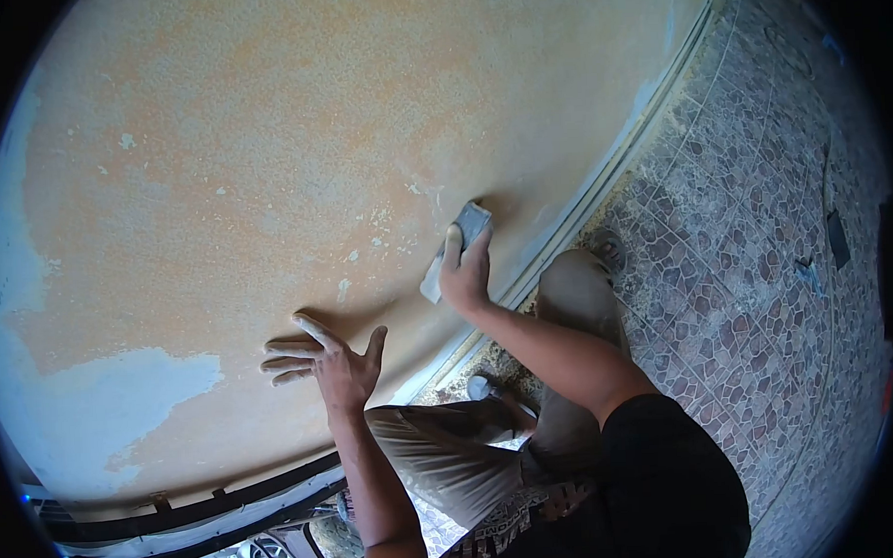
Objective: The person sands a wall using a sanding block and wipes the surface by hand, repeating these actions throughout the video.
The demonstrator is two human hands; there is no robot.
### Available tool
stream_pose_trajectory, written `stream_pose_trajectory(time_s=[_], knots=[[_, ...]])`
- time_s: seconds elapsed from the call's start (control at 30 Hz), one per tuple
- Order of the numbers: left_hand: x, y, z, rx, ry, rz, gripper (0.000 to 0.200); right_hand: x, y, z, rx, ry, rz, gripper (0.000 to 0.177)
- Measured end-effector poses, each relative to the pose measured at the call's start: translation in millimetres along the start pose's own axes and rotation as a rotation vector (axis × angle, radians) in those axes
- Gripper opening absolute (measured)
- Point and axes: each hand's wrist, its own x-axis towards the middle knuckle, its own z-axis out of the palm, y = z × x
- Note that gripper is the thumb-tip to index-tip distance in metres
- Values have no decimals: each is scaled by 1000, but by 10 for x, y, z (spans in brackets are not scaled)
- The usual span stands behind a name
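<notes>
My right hand (465, 278) is wrapped round a grey, dusty sanding block (473, 219), pressed against the wall (267, 216) low down near its base. The block's two ends show past my fingers and thumb; its middle is covered. To the left, my left hand (339, 363) is at the wall with fingers spread and nothing in it. Pale dust coats its fingertips. The wall is worn orange-beige with small white chipped spots, and a large white patch (136, 388) shows at lower left.
A pale skirting strip (582, 210) runs along the wall's foot. Beyond it lies a dusty stone-pattern tiled floor (732, 289) with a dark flat piece (838, 239) and a small bluish item (810, 276). My bent legs (443, 456) are close to the wall. Assorted objects (269, 556) stand at lower left.
</notes>
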Motion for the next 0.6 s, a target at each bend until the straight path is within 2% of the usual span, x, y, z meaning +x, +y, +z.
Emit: stream_pose_trajectory(time_s=[0.1,0.17,0.2,0.3,0.4,0.43,0.5,0.53,0.57,0.6], knots=[[2,26,-16,-33,-20,-15,140,-200,-13,11,-92,-78,-55,61],[-11,0,-8,-29,-17,-10,140,192,-236,-4,72,58,-30,56],[-23,-3,20,45,-5,4,143,479,-301,-63,58,141,-80,51],[-30,31,64,103,9,11,146,515,-222,-121,37,132,-56,48],[-20,77,40,61,-4,-23,147,-201,35,3,-85,-75,-70,61],[3,71,24,67,2,-7,147,-266,-14,24,-113,-70,-139,62],[-13,2,11,-66,-39,26,140,-115,-74,0,-28,-85,-63,60],[-32,-18,55,-12,15,56,139,103,-140,-13,-13,15,-127,56],[-37,-35,60,-20,-5,64,139,339,-228,-43,0,109,-197,52],[-8,27,-10,-10,-80,18,138,466,-371,-112,-19,132,-180,45]])
